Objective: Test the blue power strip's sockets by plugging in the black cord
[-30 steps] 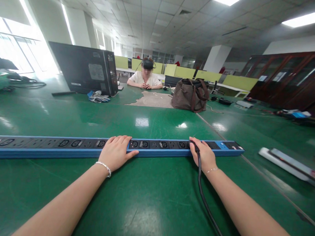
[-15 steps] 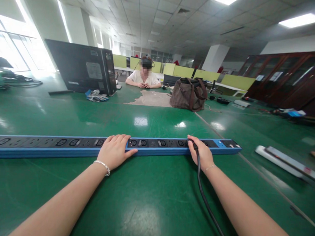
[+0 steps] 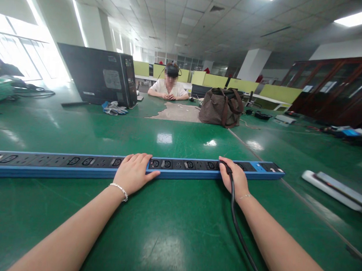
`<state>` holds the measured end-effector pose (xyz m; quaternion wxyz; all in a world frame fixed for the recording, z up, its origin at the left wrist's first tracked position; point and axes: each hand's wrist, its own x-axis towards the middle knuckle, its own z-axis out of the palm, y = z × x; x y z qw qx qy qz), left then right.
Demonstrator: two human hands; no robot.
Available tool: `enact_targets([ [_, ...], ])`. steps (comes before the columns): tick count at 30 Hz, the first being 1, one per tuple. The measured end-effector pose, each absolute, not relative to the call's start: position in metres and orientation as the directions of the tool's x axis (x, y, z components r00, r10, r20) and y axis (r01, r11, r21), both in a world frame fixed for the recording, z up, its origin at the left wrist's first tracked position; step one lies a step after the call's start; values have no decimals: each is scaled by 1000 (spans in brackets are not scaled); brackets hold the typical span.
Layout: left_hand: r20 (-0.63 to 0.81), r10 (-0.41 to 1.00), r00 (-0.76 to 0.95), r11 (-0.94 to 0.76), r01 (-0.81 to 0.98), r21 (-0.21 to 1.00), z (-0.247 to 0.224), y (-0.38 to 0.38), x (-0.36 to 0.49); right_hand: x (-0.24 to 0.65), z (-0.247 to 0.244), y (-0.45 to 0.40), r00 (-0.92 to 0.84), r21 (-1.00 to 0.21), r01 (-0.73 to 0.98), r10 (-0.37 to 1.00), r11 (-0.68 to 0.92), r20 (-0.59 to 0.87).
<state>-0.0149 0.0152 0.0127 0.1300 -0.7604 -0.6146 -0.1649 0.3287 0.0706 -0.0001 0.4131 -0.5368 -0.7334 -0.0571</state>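
A long blue power strip (image 3: 179, 174) with black sockets lies crosswise on the green table, its left end out of view. My left hand (image 3: 134, 171) grips it near the middle, fingers over the top and thumb along the front edge. Toward the strip's right end, my right hand (image 3: 234, 178) is closed around a black power plug (image 3: 226, 166) held at the sockets. My fingers hide the plug's front, so I cannot tell how deep it sits. From the plug a black cable (image 3: 235, 221) runs down toward the bottom edge.
A black computer case (image 3: 96, 76) stands back left, with gloves (image 3: 114, 108) beside it. A brown bag (image 3: 221, 107) sits at the back, and a person (image 3: 171, 85) is seated across the table. White bar-shaped items (image 3: 331, 190) lie at the right.
The view has shifted slightly, so the scene sits a little further right. Both hands keep their places on the strip, and the plug stays in my right hand.
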Motion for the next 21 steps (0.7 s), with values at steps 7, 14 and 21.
enact_targets([
  [7, 395, 898, 195, -205, 979, -17, 14, 14, -15, 326, -1, 72, -26, -363, 860, 743, 357, 669],
  [14, 396, 897, 196, -213, 977, -2, 13, 15, -16, 326, 1, 70, 14, -397, 862, 767, 316, 642],
  [21, 388, 902, 189, -206, 979, 1, 14, 15, -16, 326, 0, 71, 41, -431, 852, 783, 297, 621],
])
